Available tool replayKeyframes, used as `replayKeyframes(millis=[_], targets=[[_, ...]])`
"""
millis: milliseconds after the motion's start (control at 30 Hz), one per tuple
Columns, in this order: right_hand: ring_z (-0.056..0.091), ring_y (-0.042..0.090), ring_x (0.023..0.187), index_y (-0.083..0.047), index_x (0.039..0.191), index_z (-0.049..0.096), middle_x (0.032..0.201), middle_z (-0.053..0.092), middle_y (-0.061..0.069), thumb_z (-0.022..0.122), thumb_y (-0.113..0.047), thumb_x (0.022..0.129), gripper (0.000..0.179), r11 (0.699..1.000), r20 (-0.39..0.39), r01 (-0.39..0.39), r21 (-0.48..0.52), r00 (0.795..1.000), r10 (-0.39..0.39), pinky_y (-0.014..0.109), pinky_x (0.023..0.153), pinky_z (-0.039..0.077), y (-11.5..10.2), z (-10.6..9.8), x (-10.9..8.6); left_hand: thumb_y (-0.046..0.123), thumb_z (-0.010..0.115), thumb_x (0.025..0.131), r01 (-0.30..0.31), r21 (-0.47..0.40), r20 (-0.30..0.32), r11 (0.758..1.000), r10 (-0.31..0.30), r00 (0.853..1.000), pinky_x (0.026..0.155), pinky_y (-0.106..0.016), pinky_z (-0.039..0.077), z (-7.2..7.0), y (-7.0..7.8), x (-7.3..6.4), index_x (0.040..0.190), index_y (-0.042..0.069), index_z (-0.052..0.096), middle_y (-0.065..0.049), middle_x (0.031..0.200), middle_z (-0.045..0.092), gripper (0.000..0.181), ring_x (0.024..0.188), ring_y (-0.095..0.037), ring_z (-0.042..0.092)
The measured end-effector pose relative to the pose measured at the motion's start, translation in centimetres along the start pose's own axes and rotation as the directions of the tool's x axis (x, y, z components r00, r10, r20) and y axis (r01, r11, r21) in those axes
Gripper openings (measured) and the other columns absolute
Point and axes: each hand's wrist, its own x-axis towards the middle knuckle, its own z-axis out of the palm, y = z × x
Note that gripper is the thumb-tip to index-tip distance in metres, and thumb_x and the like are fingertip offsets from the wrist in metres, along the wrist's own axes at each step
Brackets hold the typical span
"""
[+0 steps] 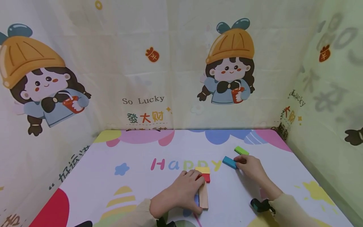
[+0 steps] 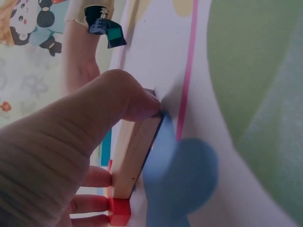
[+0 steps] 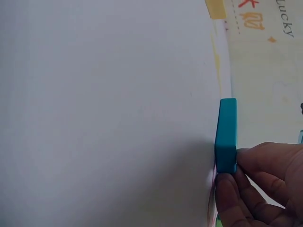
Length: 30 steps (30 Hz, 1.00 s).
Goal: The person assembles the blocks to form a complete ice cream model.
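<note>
Blocks: five in total, one per colour. Taking the one natural-wood block [image 1: 203,198] as dial centre in the head view, one red block [image 1: 206,178] and one yellow block [image 1: 202,170] lie at 12 o'clock; one teal block [image 1: 229,162] and one lime-green block [image 1: 241,150] lie between 1 and 2. Hands: two, one left hand [image 1: 180,190], one right hand [image 1: 252,168]. Printed red pouches [image 1: 152,55]: two, at 11 and 2 o'clock from that view's centre. Printed blue star [image 1: 122,169]: one, at 8.
</note>
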Motion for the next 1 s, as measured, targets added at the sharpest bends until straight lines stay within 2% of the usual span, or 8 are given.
replayKeyframes(millis=[200,367,833,1000], targets=[[0.066,0.032,0.104,-0.002,0.116,0.072,0.115,0.072,0.018,0.068,-0.010,0.096,0.022,1.000,-0.004,0.005,0.017,1.000,-0.005,0.047,0.088,0.056,-0.7,0.7,0.6,0.068,0.079,0.071,0.007,-0.004,0.006,1.000,-0.007,1.000,0.103,-0.046,0.045,0.0,0.0,0.2,0.119,0.030,0.054,0.009,0.134,0.052,0.066,0.124,-0.013,0.046],[0.068,0.031,0.104,-0.002,0.113,0.074,0.112,0.074,0.016,0.069,-0.010,0.095,0.020,0.999,-0.015,0.042,0.029,0.999,-0.042,0.048,0.089,0.055,-1.3,1.6,1.3,0.067,0.080,0.070,0.012,-0.007,0.013,1.000,-0.012,1.000,0.105,-0.048,0.044,-0.1,0.0,0.2,0.113,0.031,0.053,0.008,0.132,0.052,0.062,0.124,-0.014,0.046],[0.067,0.024,0.096,-0.007,0.111,0.075,0.108,0.075,0.010,0.070,-0.010,0.095,0.017,0.997,0.008,0.059,0.041,0.998,-0.059,0.042,0.084,0.057,-3.7,3.6,2.1,0.067,0.081,0.070,0.011,-0.019,0.025,1.000,-0.011,1.000,0.105,-0.048,0.042,-0.4,0.0,0.4,0.112,0.031,0.053,0.008,0.131,0.052,0.062,0.122,-0.015,0.045],[0.066,0.023,0.097,-0.008,0.111,0.077,0.109,0.075,0.009,0.070,-0.008,0.095,0.017,0.995,0.011,0.069,0.075,0.997,-0.070,0.042,0.089,0.058,-4.2,4.5,2.5,0.067,0.081,0.070,0.016,-0.014,0.026,1.000,-0.016,1.000,0.105,-0.048,0.043,-0.5,0.1,0.5,0.112,0.030,0.054,0.008,0.130,0.052,0.062,0.121,-0.015,0.045]])
